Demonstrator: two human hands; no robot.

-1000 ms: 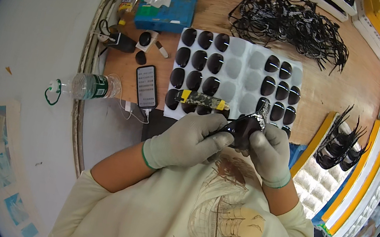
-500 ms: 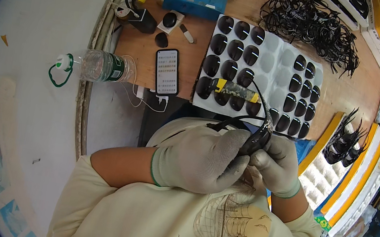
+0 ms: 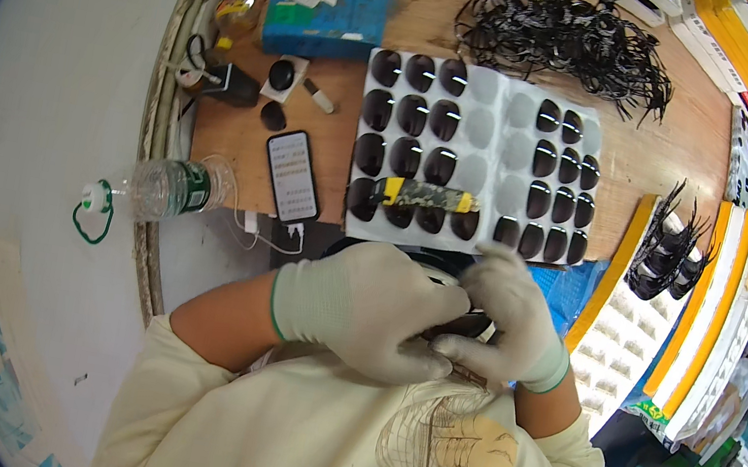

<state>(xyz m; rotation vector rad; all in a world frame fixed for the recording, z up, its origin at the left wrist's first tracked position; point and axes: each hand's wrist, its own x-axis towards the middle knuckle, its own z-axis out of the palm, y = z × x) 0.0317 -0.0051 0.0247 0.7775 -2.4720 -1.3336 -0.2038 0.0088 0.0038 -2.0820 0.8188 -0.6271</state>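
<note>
Close in front of my chest, both gloved hands hold a pair of dark sunglasses. My left hand is closed on its left side, thumb along the top. My right hand grips the other side, its fingers curled and slightly blurred. Most of the sunglasses are hidden by the gloves. Just beyond the hands lies a white sheet with rows of dark lenses and several bare pockets. Across its nearest lens row rests a tool with a yellow and camouflage handle.
A tangled heap of black frames lies at the back. On the left are a phone with a cable, a clear plastic bottle, a black holder and a blue box. To the right, yellow-edged trays carry more frames.
The sunglasses have turned, so the temple that stood up above my hands is no longer plainly visible. My right hand has shifted its grip. The whole view has swung slightly.
</note>
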